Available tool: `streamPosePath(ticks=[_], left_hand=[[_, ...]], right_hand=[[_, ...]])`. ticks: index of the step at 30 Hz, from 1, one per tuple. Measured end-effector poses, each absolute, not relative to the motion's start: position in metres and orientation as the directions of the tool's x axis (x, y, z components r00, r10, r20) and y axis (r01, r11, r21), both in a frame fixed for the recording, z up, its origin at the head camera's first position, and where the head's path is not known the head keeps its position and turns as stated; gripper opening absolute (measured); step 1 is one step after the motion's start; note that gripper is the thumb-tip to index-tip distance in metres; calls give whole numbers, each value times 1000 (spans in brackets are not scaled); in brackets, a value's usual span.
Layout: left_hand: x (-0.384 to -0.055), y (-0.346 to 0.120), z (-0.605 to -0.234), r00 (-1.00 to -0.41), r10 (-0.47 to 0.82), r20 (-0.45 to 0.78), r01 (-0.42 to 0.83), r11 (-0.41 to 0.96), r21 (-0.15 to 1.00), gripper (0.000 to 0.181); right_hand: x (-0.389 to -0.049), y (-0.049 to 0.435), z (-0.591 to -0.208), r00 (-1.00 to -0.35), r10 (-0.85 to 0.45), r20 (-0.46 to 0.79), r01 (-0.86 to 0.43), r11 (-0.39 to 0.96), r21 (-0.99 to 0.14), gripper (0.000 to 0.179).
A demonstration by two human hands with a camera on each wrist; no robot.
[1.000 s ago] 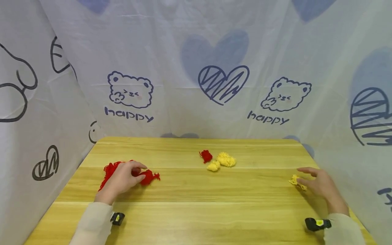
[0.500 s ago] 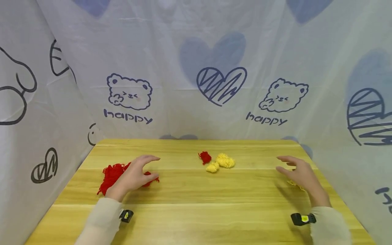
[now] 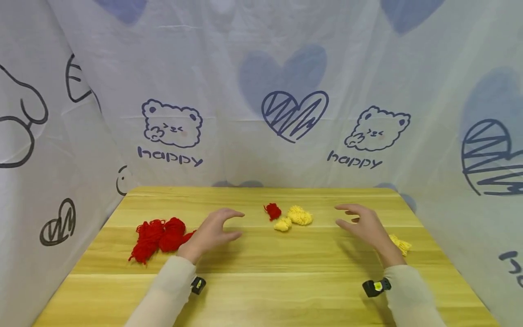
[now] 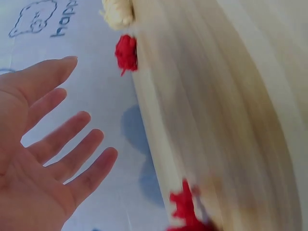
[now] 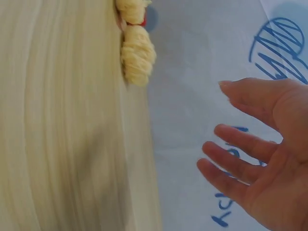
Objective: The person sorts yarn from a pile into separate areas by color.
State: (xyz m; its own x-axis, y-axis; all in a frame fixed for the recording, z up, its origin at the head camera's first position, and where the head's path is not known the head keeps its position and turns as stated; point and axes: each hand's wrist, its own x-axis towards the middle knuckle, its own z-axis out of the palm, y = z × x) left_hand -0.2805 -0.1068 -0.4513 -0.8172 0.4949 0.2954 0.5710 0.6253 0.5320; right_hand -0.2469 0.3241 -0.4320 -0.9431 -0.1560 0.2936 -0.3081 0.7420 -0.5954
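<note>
Both hands hover above the wooden table with fingers spread, holding nothing. My left hand (image 3: 214,233) is between the red yarn pile (image 3: 151,237) at the left and the small bundles in the middle. It partly covers the right end of that pile. At the centre back lie a small red yarn ball (image 3: 273,211), a small yellow yarn ball (image 3: 283,224) and a larger yellow yarn bundle (image 3: 300,215). My right hand (image 3: 365,227) is to the right of these, apart from them. Behind its wrist lies another yellow yarn bundle (image 3: 401,245), partly hidden.
The wooden table (image 3: 261,290) stands against a white curtain (image 3: 233,150) printed with bears, hearts and writing, which also hangs at both sides. Each wrist wears a black strap with a small camera (image 3: 198,285).
My left hand has moved right, off the red yarn pile. My right hand has come away from the right-hand yellow bundle and moved left toward the middle. The yarn stays on the table.
</note>
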Motion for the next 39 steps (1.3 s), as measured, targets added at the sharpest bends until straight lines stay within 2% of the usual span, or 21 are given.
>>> streamPosePath(ticks=[7, 15, 24, 31, 39], left_hand=[[-290, -74, -456, -803, 532, 270, 586, 618, 525, 50], [-300, -48, -463, -803, 544, 243, 577, 605, 549, 45], [-324, -38, -474, -832, 511, 216, 529, 612, 589, 47], [-343, -37, -480, -829, 518, 210, 524, 588, 616, 49], [-361, -31, -477, -837, 530, 137, 485, 603, 633, 48]], right_hand=[[-262, 304, -442, -927, -197, 320, -359, 717, -598, 40], [-270, 283, -454, -923, -248, 296, -381, 707, -596, 37], [-272, 252, -459, -916, -293, 275, -402, 698, -593, 36], [-279, 227, -461, -901, -343, 265, -432, 674, -599, 36], [-290, 215, -465, -889, -392, 237, -447, 628, -636, 35]])
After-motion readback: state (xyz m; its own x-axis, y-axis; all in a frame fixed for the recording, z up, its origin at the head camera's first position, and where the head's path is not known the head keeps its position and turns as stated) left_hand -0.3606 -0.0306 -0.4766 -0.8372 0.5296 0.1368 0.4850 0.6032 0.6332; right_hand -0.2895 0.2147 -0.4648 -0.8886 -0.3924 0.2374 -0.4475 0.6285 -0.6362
